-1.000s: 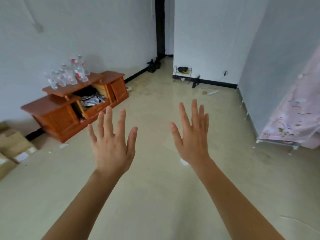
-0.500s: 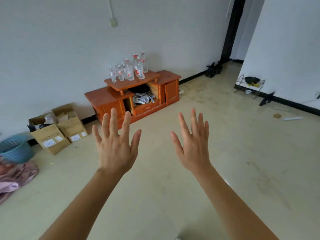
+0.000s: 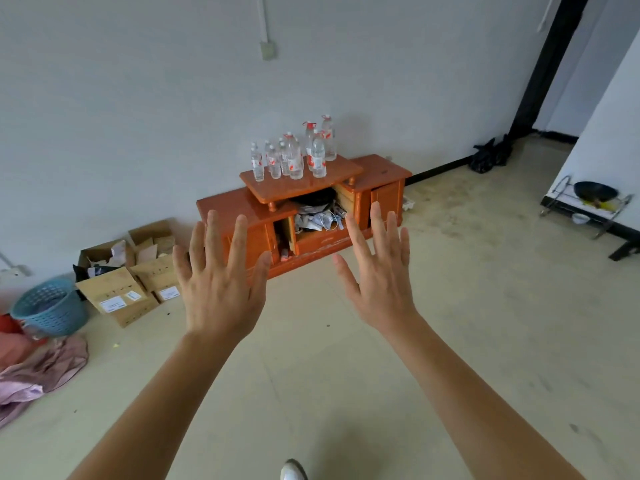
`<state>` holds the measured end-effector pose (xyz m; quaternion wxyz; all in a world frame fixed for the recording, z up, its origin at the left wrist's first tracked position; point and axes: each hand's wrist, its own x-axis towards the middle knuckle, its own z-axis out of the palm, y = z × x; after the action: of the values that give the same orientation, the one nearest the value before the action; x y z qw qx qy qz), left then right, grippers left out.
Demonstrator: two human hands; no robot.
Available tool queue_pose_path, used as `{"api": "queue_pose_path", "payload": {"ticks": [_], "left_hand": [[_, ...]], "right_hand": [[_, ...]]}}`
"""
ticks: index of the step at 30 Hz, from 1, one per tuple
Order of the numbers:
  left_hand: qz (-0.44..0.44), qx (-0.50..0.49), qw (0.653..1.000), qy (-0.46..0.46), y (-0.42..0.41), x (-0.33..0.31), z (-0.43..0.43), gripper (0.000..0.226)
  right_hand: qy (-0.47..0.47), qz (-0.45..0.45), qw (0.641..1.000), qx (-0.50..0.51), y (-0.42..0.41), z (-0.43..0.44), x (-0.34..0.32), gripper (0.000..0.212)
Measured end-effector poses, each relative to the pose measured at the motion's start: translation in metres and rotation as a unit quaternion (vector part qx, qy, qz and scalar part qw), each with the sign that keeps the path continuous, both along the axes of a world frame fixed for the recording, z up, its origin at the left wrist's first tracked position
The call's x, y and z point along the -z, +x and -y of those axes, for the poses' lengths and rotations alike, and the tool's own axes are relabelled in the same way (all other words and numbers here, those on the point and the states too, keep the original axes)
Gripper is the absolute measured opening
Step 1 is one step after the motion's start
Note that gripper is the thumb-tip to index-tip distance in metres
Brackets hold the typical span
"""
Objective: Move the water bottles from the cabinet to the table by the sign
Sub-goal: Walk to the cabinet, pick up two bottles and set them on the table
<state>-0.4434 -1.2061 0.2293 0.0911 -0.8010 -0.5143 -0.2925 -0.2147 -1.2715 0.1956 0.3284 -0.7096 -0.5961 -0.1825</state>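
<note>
In the head view, the left hand (image 3: 218,292) and right hand (image 3: 381,285) are hovering with fingers spread, holding nothing. The water bottles (image 3: 294,157) are standing clustered on the raised top shelf of the cabinet (image 3: 381,174), against the wall (image 3: 138,98), beyond both hands.

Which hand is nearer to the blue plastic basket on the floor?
Left. The left hand is raised to the right of the blue plastic basket; the right hand is farther right, beyond the left one.
</note>
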Motion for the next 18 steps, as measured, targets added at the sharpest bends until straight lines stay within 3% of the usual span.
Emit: {"api": "queue_pose_path", "payload": {"ticks": [7, 12, 18], "left_hand": [[0.018, -0.004, 1.0, -0.013, 0.067, 0.028, -0.169, 0.066], [0.027, -0.002, 0.999, -0.021, 0.125, 0.008, -0.319, 0.066], [-0.002, 0.017, 0.999, -0.04, 0.191, 0.002, -0.443, 0.066]], "right_hand": [[-0.015, 0.021, 0.999, -0.026, 0.06, -0.174, 0.02, 0.062], [-0.024, 0.03, 0.999, -0.019, 0.115, -0.319, -0.001, 0.063], [-0.029, 0.019, 0.999, 0.016, 0.184, -0.428, -0.008, 0.065]]}}
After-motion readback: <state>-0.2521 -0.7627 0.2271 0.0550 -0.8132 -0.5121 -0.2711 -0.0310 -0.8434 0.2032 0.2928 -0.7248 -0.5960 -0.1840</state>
